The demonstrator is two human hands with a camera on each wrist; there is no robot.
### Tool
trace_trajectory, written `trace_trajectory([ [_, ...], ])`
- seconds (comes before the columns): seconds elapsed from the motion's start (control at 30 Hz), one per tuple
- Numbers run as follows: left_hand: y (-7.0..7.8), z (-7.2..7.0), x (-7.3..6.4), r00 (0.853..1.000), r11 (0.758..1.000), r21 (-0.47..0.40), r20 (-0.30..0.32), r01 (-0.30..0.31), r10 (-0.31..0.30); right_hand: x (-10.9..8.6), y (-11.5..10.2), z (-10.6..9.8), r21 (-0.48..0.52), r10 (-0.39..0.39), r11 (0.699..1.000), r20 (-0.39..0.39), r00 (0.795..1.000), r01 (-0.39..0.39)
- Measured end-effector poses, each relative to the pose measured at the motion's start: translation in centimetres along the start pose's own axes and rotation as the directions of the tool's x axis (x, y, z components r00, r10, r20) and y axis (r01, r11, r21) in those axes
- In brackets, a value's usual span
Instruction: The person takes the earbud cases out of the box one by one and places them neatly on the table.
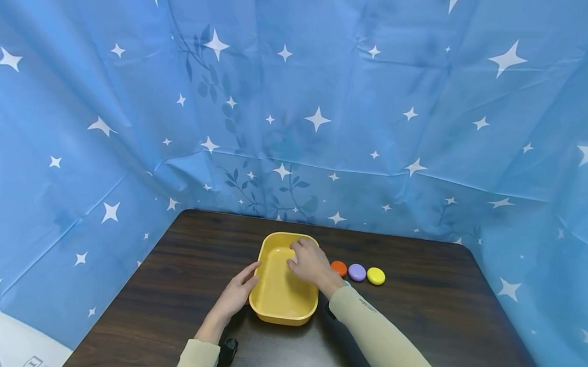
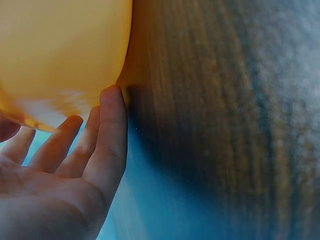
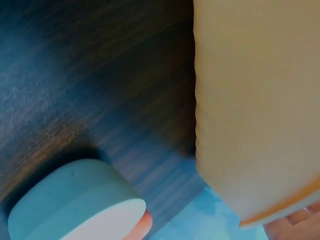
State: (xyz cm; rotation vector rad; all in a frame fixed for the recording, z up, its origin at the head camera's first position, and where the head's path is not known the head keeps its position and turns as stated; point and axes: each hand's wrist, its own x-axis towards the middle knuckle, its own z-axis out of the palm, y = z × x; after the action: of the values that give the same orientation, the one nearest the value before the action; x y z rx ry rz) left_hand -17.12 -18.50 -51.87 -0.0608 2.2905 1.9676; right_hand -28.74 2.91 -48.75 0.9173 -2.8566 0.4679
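Observation:
A yellow rectangular tray [image 1: 281, 306] sits on the dark table. My left hand [image 1: 235, 295] rests at its left side, and in the left wrist view the extended fingers [image 2: 112, 130] touch the outer wall. Over the right rim reaches my right hand [image 1: 310, 262], its fingers and thumb bent inside the tray around a small pale pinkish piece [image 1: 295, 258], mostly hidden by the hand. Right of the tray lie round pieces: red-orange [image 1: 339, 268], purple [image 1: 357, 272] and yellow [image 1: 376, 276]. A light blue disc [image 3: 75, 200] is close to the right wrist, mostly covered by it in the head view.
Dark wood-grain table [image 1: 426, 310] extends on both sides of the tray. A blue curtain with white stars [image 1: 298, 96] hangs behind and along the sides. At the lower left is a white printed surface [image 1: 11, 341].

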Motion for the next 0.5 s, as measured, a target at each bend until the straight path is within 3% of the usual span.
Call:
trace_trajectory([
  [0.5,-0.48,-0.18,0.42,1.000,1.000,0.004,0.014,0.007,-0.008,0.64,-0.26,0.94,-0.069,0.039,0.997,0.069,0.997,-0.035],
])
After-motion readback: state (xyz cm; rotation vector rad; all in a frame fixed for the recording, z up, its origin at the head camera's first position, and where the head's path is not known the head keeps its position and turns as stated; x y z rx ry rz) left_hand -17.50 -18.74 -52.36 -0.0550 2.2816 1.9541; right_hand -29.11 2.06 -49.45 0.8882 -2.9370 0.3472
